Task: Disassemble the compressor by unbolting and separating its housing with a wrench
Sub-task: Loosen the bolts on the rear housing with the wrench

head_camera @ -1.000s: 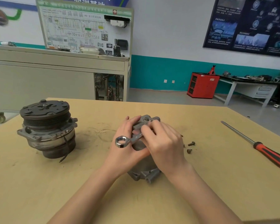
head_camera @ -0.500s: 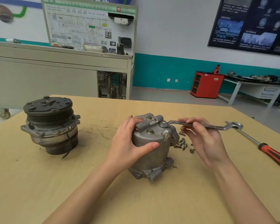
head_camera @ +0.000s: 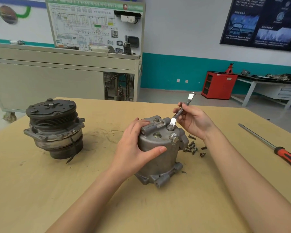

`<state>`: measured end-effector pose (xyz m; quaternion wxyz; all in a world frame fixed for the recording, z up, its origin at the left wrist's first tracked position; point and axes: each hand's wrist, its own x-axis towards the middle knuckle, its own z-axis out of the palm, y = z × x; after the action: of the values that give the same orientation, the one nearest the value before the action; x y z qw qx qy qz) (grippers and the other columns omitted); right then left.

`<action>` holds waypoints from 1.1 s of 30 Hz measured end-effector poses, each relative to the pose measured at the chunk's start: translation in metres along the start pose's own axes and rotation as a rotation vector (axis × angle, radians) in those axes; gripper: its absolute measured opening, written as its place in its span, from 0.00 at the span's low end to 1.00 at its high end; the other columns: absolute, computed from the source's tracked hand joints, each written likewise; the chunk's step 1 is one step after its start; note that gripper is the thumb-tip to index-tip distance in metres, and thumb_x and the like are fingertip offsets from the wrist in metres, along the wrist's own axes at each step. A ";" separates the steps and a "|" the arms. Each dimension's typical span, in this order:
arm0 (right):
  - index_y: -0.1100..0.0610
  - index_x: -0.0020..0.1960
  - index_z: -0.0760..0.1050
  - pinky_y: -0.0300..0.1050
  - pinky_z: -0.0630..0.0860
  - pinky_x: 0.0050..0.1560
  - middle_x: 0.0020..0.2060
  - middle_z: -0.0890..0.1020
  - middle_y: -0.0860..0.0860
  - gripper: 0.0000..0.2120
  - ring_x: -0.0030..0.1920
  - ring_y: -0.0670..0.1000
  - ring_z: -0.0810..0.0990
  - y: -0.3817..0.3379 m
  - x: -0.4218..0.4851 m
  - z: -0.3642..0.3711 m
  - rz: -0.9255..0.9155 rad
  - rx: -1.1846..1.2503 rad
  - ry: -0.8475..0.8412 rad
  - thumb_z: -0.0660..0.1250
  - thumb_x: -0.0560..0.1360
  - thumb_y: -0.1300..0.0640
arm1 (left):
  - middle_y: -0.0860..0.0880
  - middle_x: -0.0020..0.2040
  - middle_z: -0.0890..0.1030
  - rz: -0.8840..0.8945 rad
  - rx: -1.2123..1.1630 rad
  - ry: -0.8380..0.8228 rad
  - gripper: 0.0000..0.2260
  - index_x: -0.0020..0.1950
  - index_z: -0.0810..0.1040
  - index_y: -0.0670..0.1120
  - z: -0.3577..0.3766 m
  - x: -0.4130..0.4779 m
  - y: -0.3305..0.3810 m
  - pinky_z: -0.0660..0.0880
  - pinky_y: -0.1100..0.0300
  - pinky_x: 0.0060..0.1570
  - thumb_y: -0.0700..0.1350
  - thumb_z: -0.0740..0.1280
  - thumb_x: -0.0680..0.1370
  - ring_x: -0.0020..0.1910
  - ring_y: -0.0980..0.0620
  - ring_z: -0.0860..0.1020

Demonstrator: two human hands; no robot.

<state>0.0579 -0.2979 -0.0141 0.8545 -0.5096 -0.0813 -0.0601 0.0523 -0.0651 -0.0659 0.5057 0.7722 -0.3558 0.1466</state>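
Brace housing [head_camera: 158,158] with left hand [head_camera: 133,145] clasped round it; turn wrench [head_camera: 180,113], pinched in right hand [head_camera: 195,121], ring on top bolt [head_camera: 170,127], shaft slanting up and away.

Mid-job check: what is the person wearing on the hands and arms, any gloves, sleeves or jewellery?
Nothing visible. The left hand and right hand are bare, with no gloves, rings or watch. The left forearm and right forearm are uncovered down to the frame's edge, so no sleeves show.
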 end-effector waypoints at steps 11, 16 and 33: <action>0.59 0.43 0.72 0.36 0.78 0.34 0.37 0.84 0.55 0.12 0.33 0.47 0.82 -0.001 -0.032 0.005 -0.231 0.051 0.146 0.54 0.81 0.56 | 0.62 0.62 0.71 -0.023 -0.019 -0.003 0.31 0.63 0.68 0.58 0.001 -0.001 0.001 0.67 0.49 0.68 0.67 0.69 0.64 0.71 0.55 0.65; 0.59 0.42 0.71 0.36 0.77 0.31 0.33 0.84 0.54 0.11 0.29 0.48 0.81 -0.008 -0.040 0.030 -0.436 -0.259 0.383 0.57 0.81 0.57 | 0.67 0.60 0.69 -0.029 -0.012 -0.007 0.30 0.63 0.67 0.59 0.001 -0.001 0.000 0.67 0.49 0.67 0.64 0.71 0.65 0.71 0.55 0.65; 0.60 0.31 0.76 0.41 0.69 0.24 0.26 0.75 0.53 0.11 0.25 0.52 0.73 0.047 -0.072 0.090 -1.493 -1.940 0.280 0.75 0.68 0.64 | 0.70 0.60 0.69 0.036 -0.043 0.016 0.23 0.58 0.66 0.65 0.003 0.000 -0.004 0.65 0.55 0.70 0.61 0.71 0.66 0.72 0.60 0.63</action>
<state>-0.0106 -0.1950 -0.0273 -0.1202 -0.7511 -0.1819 -0.6231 0.0547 -0.0669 -0.0693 0.5224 0.7533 -0.3687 0.1542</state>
